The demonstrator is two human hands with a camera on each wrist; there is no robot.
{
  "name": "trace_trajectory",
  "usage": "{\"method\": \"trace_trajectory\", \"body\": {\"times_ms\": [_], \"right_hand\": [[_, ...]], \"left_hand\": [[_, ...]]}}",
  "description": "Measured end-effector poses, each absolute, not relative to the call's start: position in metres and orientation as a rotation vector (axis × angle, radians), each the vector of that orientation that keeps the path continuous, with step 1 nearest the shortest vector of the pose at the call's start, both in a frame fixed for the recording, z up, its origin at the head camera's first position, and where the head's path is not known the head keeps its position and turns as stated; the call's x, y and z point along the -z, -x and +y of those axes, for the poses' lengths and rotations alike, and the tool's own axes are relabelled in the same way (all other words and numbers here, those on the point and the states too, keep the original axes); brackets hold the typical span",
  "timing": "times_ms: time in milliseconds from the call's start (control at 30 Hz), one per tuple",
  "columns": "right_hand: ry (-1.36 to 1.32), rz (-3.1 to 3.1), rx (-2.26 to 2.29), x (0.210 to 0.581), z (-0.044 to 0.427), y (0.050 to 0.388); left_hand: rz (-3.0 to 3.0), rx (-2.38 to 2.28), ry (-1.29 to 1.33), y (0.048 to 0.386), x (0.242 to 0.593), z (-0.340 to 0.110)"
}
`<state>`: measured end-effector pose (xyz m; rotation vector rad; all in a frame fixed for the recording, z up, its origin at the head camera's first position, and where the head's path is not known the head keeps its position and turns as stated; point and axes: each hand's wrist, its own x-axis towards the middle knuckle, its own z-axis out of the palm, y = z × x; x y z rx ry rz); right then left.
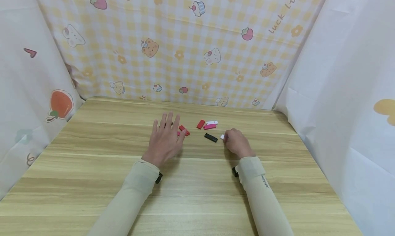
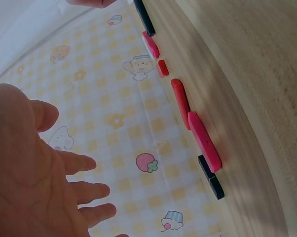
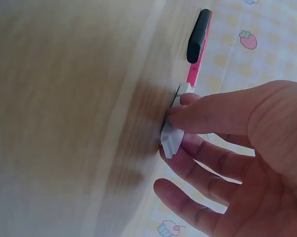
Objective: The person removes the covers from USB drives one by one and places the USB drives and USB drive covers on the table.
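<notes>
R grip [image 1: 238, 143] pinches wht stick [image 3: 172, 140] btwn thumb [image 3: 203, 114] & fingers [image 3: 207, 152].

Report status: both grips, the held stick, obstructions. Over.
Right grip pinches white stick. Left grip spread, empty. Black stick nearby, no visible obstruction.

The central flash drive [image 1: 211, 137] lay on the tabletop [image 1: 197, 195]. Behind it lay three flash drives [image 1: 210, 126], then the curtain [image 1: 182, 40]; to its right, a held flash drive [image 1: 222, 137] in the right hand [image 1: 237, 143]; to its left, another trio [image 1: 184, 130] beside the left hand [image 1: 164, 138].
</notes>
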<state>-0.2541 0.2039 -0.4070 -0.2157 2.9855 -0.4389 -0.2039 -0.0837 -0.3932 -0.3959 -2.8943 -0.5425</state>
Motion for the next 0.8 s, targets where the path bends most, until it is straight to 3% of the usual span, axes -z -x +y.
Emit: {"method": "trace_trajectory", "body": {"times_ms": [433, 800], "right_hand": [[0.149, 2.963, 0.54, 0.401, 0.21, 0.254], [0.238, 3.09, 0.596, 0.371, 0.202, 0.245]], "left_hand": [[-2.906, 0.55, 0.387, 0.205, 0.391, -0.085], [-2.879, 0.556, 0.389, 0.202, 0.382, -0.083]]}}
